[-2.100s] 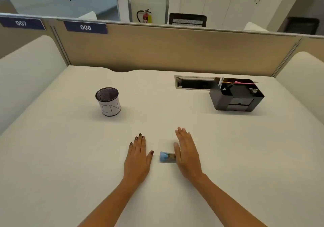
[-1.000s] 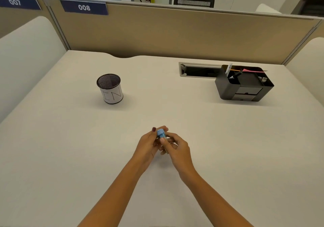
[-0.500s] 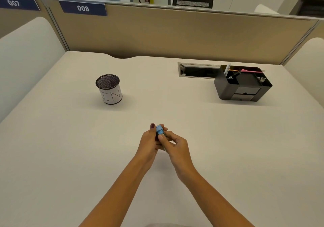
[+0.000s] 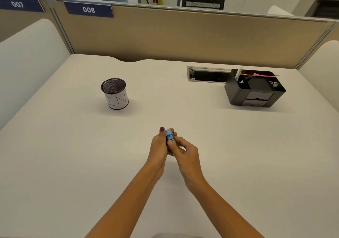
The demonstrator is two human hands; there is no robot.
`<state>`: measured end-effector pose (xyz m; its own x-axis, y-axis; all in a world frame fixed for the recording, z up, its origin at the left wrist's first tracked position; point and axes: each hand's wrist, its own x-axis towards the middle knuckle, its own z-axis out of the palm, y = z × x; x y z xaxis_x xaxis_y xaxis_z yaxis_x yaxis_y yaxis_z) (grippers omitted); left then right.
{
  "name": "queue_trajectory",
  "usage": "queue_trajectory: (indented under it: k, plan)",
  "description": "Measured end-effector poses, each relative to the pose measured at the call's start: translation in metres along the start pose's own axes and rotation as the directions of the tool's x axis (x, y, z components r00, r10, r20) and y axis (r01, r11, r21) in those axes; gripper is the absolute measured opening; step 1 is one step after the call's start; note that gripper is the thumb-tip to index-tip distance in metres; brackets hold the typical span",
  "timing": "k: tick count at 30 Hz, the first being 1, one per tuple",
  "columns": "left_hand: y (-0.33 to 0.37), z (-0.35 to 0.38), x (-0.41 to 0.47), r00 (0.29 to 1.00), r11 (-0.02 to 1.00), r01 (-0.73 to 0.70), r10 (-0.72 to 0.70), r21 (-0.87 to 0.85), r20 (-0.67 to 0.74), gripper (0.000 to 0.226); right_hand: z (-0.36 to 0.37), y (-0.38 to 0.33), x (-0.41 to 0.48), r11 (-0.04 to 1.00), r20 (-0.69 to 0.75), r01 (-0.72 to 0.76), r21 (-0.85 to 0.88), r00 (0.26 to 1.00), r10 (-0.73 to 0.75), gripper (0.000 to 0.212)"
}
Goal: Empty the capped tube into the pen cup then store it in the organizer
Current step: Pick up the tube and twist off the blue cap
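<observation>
A small clear tube [image 4: 172, 142] with a ribbed light-blue cap [image 4: 169, 133] is being held above the near middle of the table [image 4: 73, 164], cap pointing up and away. The left hand [image 4: 159, 146] is curling its fingers around the cap while the right hand [image 4: 187, 153] is pinching the tube body. The mesh pen cup [image 4: 115, 93] is standing far left, the black organizer [image 4: 254, 89] far right.

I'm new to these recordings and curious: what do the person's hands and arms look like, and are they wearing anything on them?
Both arms are bare up to the bottom edge of the picture: no sleeves, gloves, watch or bracelets show. The left hand has dark red polish on the one fingernail that shows clearly. The right hand shows no rings; its nails are too small to judge.
</observation>
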<state>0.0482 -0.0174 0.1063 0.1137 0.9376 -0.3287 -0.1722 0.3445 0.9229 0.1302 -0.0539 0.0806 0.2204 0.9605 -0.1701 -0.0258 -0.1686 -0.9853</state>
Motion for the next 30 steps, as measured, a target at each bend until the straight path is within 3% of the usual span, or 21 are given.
queue_trajectory:
  k: [7,14,24,30]
  plan:
    - [0.005,0.001,-0.002,0.999,0.998,-0.044,0.043,0.049,0.016,0.043,0.001,-0.005,0.000,0.999,-0.030,0.007,0.036,1.000,-0.006,0.027]
    - [0.005,0.007,-0.008,0.998,0.999,-0.047,0.047,0.000,-0.037,0.036,0.005,-0.005,-0.002,0.998,-0.101,0.052,-0.045,0.993,-0.056,0.031]
    - [0.018,0.003,-0.006,0.999,0.998,-0.042,0.042,0.049,-0.004,0.053,-0.003,-0.013,-0.001,0.999,0.034,0.039,0.026,0.999,-0.040,0.026]
    - [0.015,0.003,-0.005,0.994,0.993,-0.108,0.107,0.039,0.031,0.040,-0.002,-0.019,-0.001,0.998,-0.006,0.035,0.049,0.999,-0.035,0.030]
